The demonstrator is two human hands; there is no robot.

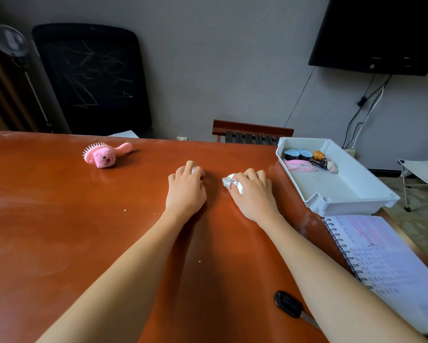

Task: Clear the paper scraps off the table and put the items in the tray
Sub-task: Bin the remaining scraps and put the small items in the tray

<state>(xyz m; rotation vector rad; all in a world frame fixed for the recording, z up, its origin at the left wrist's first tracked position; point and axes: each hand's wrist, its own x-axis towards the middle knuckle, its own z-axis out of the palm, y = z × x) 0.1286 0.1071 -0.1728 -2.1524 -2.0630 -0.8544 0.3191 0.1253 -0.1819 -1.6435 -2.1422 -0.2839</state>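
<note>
Crumpled white paper scraps bulged from the curled fingers of the right hand, while the left hand just beside it gripped a smaller scrap, both resting on the glossy brown table, with the white plastic tray near on the right and the pink plush hairbrush well apart on the left.

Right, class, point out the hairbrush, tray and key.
hairbrush (103, 158): head view, on its pink plush face.
tray (344, 191): head view, on its bare floor.
key (288, 304): head view, on its black head.

Dim, soft light; faint glare on the table; edges bend
</note>
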